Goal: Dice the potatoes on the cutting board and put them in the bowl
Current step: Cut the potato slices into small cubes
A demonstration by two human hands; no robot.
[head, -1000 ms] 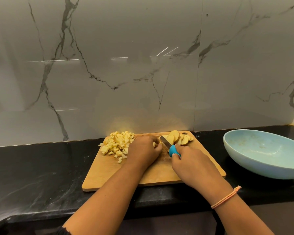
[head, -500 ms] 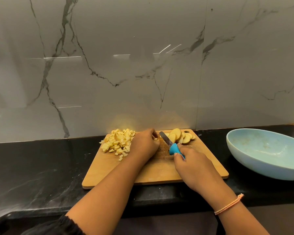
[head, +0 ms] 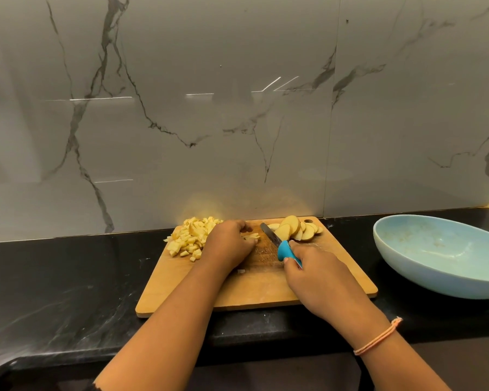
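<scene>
Left hand point(head: 230, 244) shifted left, curled on potato pieces point(head: 251, 236); right hand point(head: 316, 273) grips knife point(head: 280, 245).

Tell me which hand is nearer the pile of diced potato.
Left. The left hand sits right beside the diced pile, on its right edge; the right hand is farther right, gripping the blue knife handle.

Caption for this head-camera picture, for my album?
Left hand grips a potato piece, right hand holds the knife, on a cutting board between diced potato and slices; bowl beside.
</scene>
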